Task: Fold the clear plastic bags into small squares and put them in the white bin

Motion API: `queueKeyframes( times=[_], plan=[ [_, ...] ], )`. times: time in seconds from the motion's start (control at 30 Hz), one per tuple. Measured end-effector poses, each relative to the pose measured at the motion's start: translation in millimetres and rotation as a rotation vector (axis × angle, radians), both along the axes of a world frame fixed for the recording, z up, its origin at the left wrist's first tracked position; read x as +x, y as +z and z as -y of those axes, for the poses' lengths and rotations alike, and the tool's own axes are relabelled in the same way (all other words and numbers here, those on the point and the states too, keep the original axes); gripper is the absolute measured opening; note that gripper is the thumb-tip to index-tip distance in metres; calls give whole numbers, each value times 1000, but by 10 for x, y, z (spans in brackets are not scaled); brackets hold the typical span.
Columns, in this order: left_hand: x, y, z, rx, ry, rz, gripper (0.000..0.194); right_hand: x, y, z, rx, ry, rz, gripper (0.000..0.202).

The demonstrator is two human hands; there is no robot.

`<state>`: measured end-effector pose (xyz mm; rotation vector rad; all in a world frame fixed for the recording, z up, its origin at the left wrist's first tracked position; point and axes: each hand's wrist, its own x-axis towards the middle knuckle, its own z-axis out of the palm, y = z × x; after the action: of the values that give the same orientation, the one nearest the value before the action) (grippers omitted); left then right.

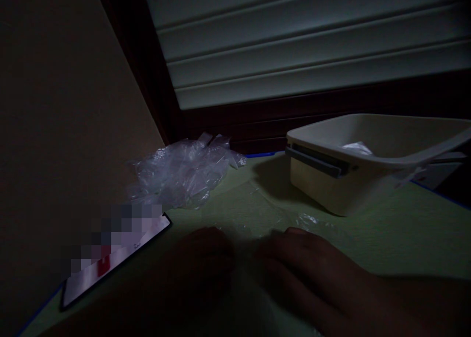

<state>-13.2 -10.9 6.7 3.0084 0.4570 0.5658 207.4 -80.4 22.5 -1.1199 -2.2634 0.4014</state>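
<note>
A thin clear plastic bag lies spread on the green tabletop, beneath and between my hands. At the lower middle, my left hand is a dark shape with its fingers curled together at the bag's left side. My right hand faces it, fingers bent and closed on the bag's right side. Both sets of fingertips are blurred or in shadow. Just beyond my left hand sits a crumpled pile of clear plastic bags.
A cream plastic bin with a grey handle stands at the right, some clear plastic inside it. On the left lies a phone or tablet with a lit screen, partly pixelated. A wall and a slatted panel close off the back. The light is dim.
</note>
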Motion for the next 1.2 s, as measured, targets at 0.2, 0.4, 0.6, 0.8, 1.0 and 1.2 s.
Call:
queueKeyframes(
  times=[0.2,0.4,0.6,0.8,1.0,1.2],
  plan=[
    [32,43,33,-95,-27,52,26,-11,-25,-15,-59,16,-10,25],
    [-5,-24,9,-135,-39,41,22,-14,-33,-41,-135,35,34,15],
    [-22,-53,-8,-220,-29,17,23,-12,14,38,-125,49,114,34],
    [-37,-58,-2,-193,-34,22,23,-12,-52,14,-123,74,124,30],
    [-52,-72,8,-216,-14,14,22,-17,-62,-18,-98,65,132,27],
    [-34,-56,-4,-215,-43,30,16,-13,-73,-24,-103,41,120,24]
  ],
)
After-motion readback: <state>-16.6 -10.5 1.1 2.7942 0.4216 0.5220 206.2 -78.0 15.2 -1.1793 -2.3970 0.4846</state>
